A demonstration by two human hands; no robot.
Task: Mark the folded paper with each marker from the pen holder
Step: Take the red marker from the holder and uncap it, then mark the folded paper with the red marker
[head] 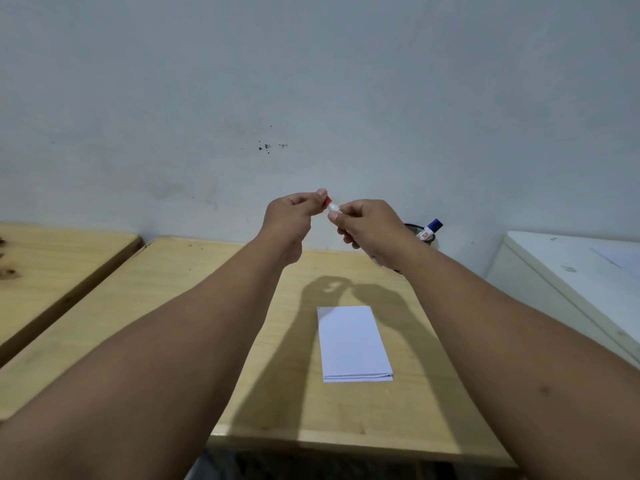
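Both my hands are raised above the far part of the wooden table [173, 306]. My left hand [294, 216] pinches the red cap [327, 201] of a marker. My right hand [370, 223] grips the white marker body [334, 206], most of it hidden in the fist. Cap and body touch between the fingertips; I cannot tell whether the cap is on or off. The folded white paper [353, 341] lies flat on the table below, with a thin dark line near its front edge. Behind my right wrist stands the dark mesh pen holder [420, 230] with a blue-capped marker [431, 228] in it.
A grey wall rises right behind the table. A second wooden table [52, 265] stands to the left across a narrow gap. A white cabinet [571, 268] stands at the right. My forearms cast shadows across the table beside the paper.
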